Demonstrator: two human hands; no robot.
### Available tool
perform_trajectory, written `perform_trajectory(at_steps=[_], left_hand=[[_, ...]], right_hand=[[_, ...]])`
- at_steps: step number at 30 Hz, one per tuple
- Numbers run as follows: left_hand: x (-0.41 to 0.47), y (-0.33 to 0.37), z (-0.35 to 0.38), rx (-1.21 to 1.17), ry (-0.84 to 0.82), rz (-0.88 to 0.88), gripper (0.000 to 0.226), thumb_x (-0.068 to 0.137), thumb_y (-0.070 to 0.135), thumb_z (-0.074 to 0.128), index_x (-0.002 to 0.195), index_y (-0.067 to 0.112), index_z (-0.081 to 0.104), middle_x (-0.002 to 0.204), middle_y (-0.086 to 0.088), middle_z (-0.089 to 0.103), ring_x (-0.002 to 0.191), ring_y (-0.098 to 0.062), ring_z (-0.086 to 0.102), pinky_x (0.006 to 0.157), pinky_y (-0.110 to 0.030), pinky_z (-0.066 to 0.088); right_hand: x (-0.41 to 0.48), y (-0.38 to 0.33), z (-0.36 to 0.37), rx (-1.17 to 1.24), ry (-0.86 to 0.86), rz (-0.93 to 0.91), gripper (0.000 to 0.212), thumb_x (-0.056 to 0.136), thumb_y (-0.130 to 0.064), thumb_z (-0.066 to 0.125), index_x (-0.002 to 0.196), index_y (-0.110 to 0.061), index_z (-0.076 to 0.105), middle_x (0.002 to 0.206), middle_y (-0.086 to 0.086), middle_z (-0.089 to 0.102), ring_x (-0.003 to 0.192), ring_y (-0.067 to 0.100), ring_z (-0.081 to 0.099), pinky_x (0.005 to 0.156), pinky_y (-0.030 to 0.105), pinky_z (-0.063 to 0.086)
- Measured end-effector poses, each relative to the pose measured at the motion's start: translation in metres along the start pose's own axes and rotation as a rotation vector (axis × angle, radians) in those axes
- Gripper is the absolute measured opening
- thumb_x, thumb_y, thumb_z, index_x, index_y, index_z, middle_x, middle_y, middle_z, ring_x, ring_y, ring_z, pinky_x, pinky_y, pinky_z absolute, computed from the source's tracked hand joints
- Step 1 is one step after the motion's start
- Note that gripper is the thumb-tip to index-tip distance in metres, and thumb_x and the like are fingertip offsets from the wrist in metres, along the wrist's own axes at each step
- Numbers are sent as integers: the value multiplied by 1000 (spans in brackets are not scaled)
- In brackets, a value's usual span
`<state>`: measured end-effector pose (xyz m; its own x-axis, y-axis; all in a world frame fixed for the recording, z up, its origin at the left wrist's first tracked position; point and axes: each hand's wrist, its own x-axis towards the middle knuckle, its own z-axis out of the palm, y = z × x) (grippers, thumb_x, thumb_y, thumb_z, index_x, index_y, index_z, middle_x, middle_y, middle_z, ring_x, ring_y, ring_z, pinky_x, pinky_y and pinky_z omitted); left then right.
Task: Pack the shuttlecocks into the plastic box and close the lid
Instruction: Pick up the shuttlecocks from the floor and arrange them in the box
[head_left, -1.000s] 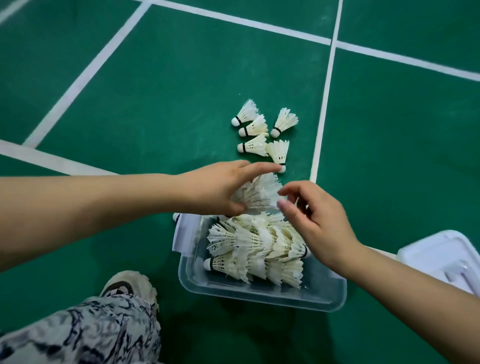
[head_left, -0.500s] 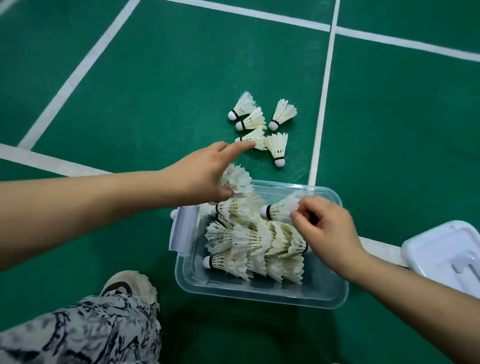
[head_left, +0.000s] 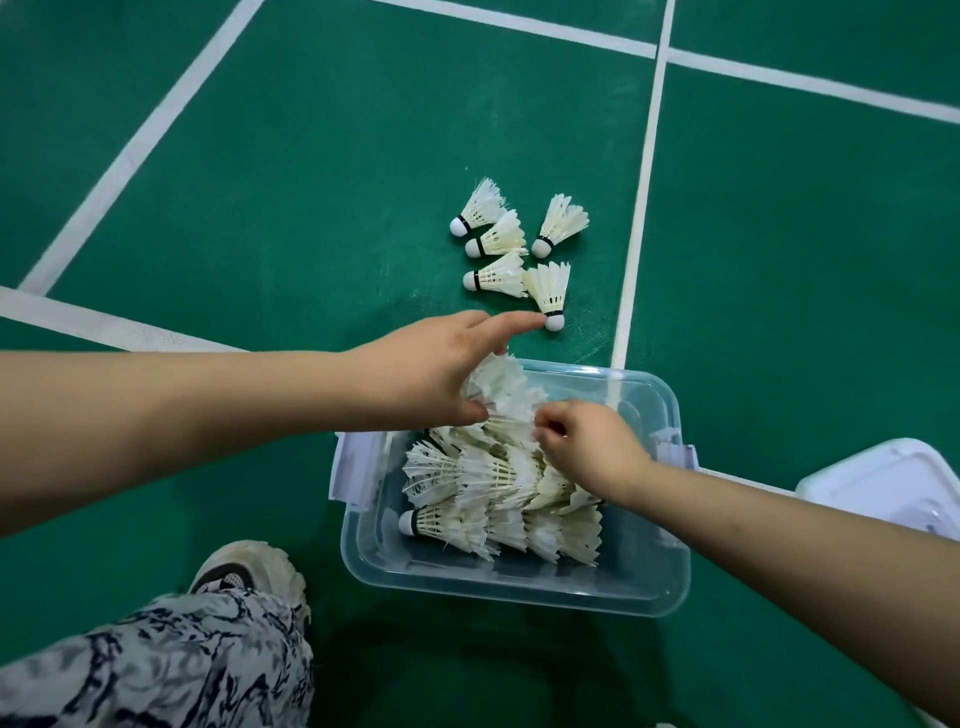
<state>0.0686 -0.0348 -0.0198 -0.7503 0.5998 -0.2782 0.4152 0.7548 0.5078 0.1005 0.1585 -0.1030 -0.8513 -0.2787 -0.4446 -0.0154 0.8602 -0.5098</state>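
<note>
The packed shuttlecocks (head_left: 493, 488) lie on their sides in overlapping rows in the plastic box (head_left: 519, 590), filling its left and middle part, corks toward the left wall. The box stands open on the green court floor (head_left: 311, 182). A white latch flap (head_left: 353, 473) hangs out at its left end.

At the far left corner of the box you hold a stack of shuttlecocks (head_left: 501, 387) over the packed rows. Your left hand (head_left: 431, 369) grips it with the fingers stretched across the top and the thumb pressed in underneath. Your right hand (head_left: 592, 452) meets the stack from the other side, fingers curled and pinching the feathers at its near end.

Five loose shuttlecocks (head_left: 496, 278) lie clustered on the floor just beyond the box. Your left index fingertip appears just beside the cork of the nearest one; whether it touches cannot be told.

The white lid (head_left: 883, 483) lies on the floor to the right, apart from the box and cut off by the frame edge. A white court line (head_left: 644, 182) runs toward the box's far right corner. Your shoe (head_left: 249, 566) and patterned trouser leg (head_left: 156, 665) sit near the box's left front.
</note>
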Motion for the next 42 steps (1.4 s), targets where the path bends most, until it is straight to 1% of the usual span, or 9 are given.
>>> perform_trajectory(at_steps=[3,6,10,14,17,20,24,31,42], left_hand=[[3,2,4,8,-38,20,90,78,26,68,141,43,5,120,-3,49,103,-19,50,91,-38,43],[4,0,5,14,-41,31,91,77,27,68,141,42,5,120,-4,49,104,-20,50,91,-39,42],[4,0,8,5,-53,49,90,77,29,68,142,40,6,122,-4,49,107,-19,49,93,-36,42],[8,12,10,-14,-68,97,89,77,29,68,142,38,8,126,-1,48,105,-9,45,87,-20,34],[8,17,8,-55,-36,113,92,78,28,68,141,43,2,128,-2,45,107,-16,49,92,-30,41],[2,11,6,-52,5,106,97,77,29,69,129,53,-9,139,-1,34,112,-19,49,96,-36,42],[-6,-9,1,-62,112,19,97,76,27,71,126,57,-7,143,2,30,115,-13,50,97,-29,41],[-13,-51,-4,-81,252,-145,88,78,22,68,142,37,10,140,-3,40,111,-15,53,94,-30,43],[-24,-83,-3,-102,297,-187,77,83,22,63,143,32,15,138,-4,45,110,-16,55,93,-24,39]], right_hand=[[1,3,-1,33,-54,41,15,93,-22,49,87,-22,63,88,-7,54,84,17,53,70,23,36],[-13,2,-11,126,64,64,21,89,-20,50,106,-22,63,94,-8,60,80,10,54,75,26,43],[-42,-9,-21,139,271,-169,31,82,-29,62,112,-27,52,98,-11,49,84,4,46,75,23,37],[-47,-21,-20,-23,351,-338,27,78,-47,51,97,-28,58,92,-5,58,90,14,50,72,28,41],[-44,-19,-22,10,380,-366,28,80,-42,49,79,-19,64,74,-4,60,77,19,54,67,31,43],[-49,-9,-26,64,406,-271,20,81,-36,54,71,-20,56,64,-15,46,64,6,40,61,23,32],[-55,6,-29,119,482,-118,22,84,-21,62,67,-23,48,63,-13,47,61,2,46,56,25,36],[-46,7,-20,19,315,-24,15,90,-29,53,77,-22,52,79,-6,55,74,16,51,66,32,42],[-27,-2,-9,-87,139,63,15,94,-31,48,87,-20,55,88,1,65,77,19,58,68,34,49]])
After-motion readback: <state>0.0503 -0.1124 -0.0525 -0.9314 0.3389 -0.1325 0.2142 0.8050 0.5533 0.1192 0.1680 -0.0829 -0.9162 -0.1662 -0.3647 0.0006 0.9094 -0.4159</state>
